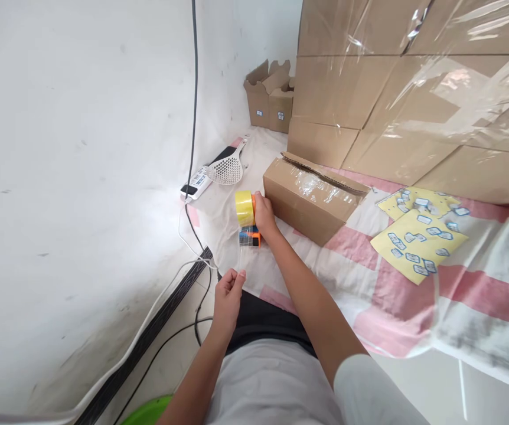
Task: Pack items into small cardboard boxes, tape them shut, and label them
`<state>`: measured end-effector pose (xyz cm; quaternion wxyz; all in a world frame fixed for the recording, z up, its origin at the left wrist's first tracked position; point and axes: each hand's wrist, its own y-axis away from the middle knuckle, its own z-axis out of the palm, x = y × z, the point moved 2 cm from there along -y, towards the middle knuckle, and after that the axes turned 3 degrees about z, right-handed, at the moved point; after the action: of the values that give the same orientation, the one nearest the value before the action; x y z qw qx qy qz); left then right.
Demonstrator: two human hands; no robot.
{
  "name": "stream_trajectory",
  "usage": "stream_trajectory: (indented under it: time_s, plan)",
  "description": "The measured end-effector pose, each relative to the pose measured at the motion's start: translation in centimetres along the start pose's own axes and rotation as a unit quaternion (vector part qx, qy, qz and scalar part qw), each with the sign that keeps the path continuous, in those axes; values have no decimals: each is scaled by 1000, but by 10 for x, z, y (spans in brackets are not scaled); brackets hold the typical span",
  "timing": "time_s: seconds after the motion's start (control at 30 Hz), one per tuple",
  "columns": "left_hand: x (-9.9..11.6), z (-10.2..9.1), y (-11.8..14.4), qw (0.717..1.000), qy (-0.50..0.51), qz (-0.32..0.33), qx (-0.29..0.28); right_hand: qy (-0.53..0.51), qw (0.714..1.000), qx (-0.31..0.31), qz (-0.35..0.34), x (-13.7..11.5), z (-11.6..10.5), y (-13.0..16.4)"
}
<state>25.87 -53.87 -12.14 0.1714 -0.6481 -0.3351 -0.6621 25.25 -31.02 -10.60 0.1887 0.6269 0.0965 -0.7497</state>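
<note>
right hand (263, 213): fingers clamped on orange tape dispenser with yellowish tape roll (246, 216), near the pink-and-white checked cloth's (369, 283) left edge | left hand (229, 291): fingertips pinched together on clear tape strip (242, 255) pulled from dispenser | sealed brown cardboard box (312, 196) just beside right hand | yellow sticker sheets (418, 242) well apart

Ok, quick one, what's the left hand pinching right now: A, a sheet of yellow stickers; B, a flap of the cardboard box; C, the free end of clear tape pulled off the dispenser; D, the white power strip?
C: the left hand pinches the clear tape strip stretched from the tape dispenser, which the right hand holds.
</note>
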Motion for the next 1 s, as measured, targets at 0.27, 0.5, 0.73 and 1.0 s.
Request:
stream_trajectory:
  time_s: [0.27, 0.5, 0.73, 1.0]
  plan:
    - [-9, 2, 2, 998, -40, 41, 25, 8, 1000, 5, -19, -1, -1, 1]
    - [-17, -1, 11, 998, -41, 39, 23, 21, 1000, 11, -17, -2, -1, 0]
    - [-19, -7, 17, 997, -61, 49, 26, 33, 999, 11, -27, -2, -1, 1]
    - [-31, -6, 26, 997, -64, 39, 16, 28, 999, 25, -2, -4, -1, 0]
